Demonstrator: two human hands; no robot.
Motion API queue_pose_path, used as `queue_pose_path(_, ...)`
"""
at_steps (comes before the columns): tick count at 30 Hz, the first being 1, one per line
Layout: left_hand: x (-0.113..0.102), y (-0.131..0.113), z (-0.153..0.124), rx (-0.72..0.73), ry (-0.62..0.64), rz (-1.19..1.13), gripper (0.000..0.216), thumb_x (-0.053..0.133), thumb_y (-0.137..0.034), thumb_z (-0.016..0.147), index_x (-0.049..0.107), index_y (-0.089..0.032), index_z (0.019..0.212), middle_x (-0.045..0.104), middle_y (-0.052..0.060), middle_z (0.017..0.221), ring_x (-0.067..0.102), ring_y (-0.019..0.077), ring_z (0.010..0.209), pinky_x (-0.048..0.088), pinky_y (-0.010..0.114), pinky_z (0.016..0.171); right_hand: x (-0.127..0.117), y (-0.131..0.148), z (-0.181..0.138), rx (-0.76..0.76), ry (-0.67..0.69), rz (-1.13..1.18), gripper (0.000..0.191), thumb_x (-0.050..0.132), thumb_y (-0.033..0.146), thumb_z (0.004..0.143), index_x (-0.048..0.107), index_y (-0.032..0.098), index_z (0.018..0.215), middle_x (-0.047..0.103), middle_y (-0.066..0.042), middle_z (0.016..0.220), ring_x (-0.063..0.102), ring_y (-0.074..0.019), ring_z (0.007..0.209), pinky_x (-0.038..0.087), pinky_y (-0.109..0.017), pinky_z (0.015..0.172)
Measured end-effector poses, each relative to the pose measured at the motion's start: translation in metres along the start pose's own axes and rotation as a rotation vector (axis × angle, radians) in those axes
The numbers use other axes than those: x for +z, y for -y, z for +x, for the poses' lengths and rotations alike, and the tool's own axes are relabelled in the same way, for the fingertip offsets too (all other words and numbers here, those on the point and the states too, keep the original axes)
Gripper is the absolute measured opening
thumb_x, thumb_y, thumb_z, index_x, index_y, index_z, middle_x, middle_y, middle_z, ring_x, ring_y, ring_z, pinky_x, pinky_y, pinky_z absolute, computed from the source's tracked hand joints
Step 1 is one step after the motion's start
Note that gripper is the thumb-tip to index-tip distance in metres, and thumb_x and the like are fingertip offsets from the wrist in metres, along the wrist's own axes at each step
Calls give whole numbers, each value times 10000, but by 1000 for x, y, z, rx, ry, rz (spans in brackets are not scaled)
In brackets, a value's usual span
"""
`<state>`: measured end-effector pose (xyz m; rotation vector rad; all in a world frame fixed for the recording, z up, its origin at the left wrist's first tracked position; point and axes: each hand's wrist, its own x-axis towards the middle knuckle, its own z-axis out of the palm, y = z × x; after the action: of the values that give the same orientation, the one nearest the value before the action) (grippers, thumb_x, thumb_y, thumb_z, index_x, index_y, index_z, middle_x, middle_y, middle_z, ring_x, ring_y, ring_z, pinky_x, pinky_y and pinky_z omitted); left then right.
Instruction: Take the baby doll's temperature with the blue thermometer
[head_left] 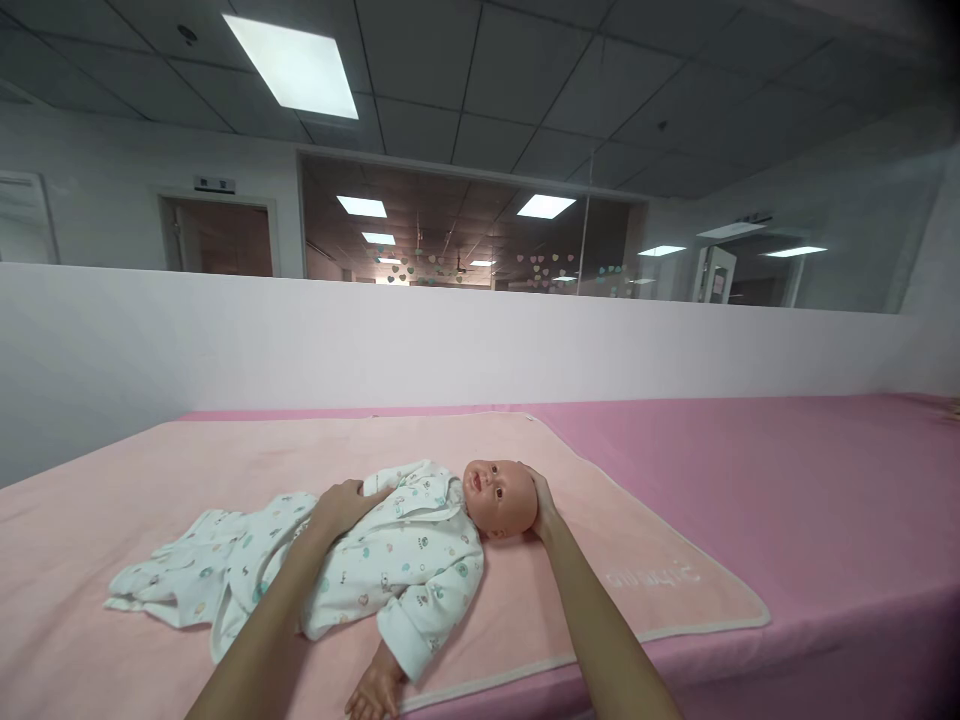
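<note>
A baby doll lies on its back, its head to the right and its face turned up and toward me. It wears a white long-sleeved garment with small coloured prints; the loose lower part spreads to the left. My left hand grips the doll at the waist, thumb across the belly and the other fingers mostly hidden over the far side. Cupped round the crown of the head is my right hand, its fingers largely out of sight behind it. One bare doll hand pokes out of the near sleeve.
Under the doll is a peach blanket with pale edging, laid over a pink sheet. The near edge of the padded surface runs along the bottom right. A low white wall stands behind, with a window above it.
</note>
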<state>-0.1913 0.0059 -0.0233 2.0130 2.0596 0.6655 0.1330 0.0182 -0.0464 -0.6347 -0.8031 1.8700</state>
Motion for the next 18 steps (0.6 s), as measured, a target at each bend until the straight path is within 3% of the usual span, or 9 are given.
queue_pose_path(5, 1, 13, 8, 48, 62, -68, 501, 443, -696, 583, 429, -196, 578, 584, 52, 645, 554, 219, 641, 313, 256, 537, 1, 0, 1, 7, -11, 2, 541, 443, 537, 732, 570, 110, 1039, 592, -143, 1102, 558, -265, 1009, 455, -402, 865)
queue_pose_path(14, 5, 7, 3, 61, -80, -41, 539, 401, -718, 618, 273, -206, 514, 386, -5, 489, 408, 135, 476, 229, 244, 485, 2, 2, -2, 35, -12, -18, 513, 476, 517, 728, 575, 117, 1034, 612, -144, 1061, 583, -276, 957, 475, -414, 826)
queue_pose_path(18, 8, 7, 4, 60, -129, -31, 546, 391, -724, 625, 278, -204, 506, 403, 3, 483, 420, 141, 479, 231, 243, 475, 0, 1, 1, 34, -34, -22, 512, 462, 517, 732, 568, 123, 1043, 601, -154, 1077, 579, -278, 966, 476, -438, 812)
